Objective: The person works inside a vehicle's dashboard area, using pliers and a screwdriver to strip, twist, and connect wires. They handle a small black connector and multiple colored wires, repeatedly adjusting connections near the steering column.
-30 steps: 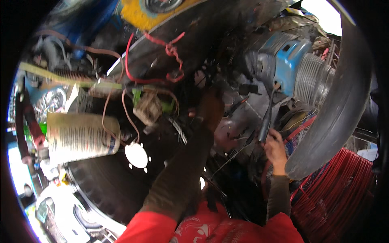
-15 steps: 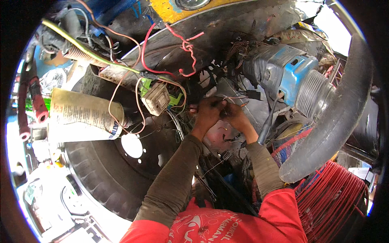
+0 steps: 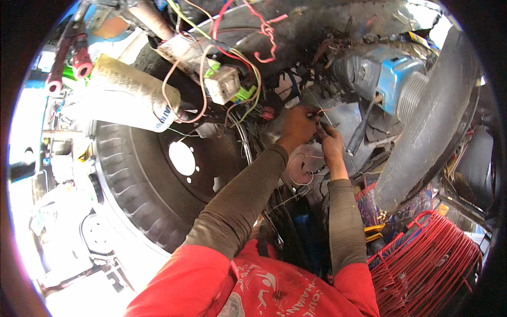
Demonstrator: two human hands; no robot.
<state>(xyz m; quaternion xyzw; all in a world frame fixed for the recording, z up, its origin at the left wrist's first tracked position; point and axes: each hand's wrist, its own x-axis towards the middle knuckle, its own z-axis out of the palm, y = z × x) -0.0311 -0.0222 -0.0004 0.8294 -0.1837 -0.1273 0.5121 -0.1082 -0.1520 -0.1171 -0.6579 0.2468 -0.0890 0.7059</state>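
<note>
My left hand (image 3: pixel 297 128) is closed in a pinch, its fingertips on a thin pinkish wire (image 3: pixel 334 110) that leads off to the right. Against those fingertips, my right hand (image 3: pixel 331 145) is closed too; what lies between its fingers is small and dark and cannot be made out. Both hands are deep among loose wiring in front of a grey metal panel (image 3: pixel 348 119). Below them a thin wire curls over a dull reddish rounded part (image 3: pixel 300 170). Just right of my right hand, a dark-handled tool (image 3: pixel 361 133) leans with its tip at a blue housing (image 3: pixel 392 79).
A pale block connector (image 3: pixel 222 85) and twisted red wire (image 3: pixel 268 37) hang at upper left. A whitish cylinder (image 3: pixel 132 95) sits above a large tyre (image 3: pixel 134 185). At right are a curved black guard (image 3: pixel 430 127), yellow-handled pliers (image 3: pixel 374 232) and a red corded seat (image 3: pixel 430 259).
The view has shifted, so the surroundings sit differently in it. Both hands have moved right against the wiring, and the right hand is now lower than the left. Yellow-handled pliers have come into view.
</note>
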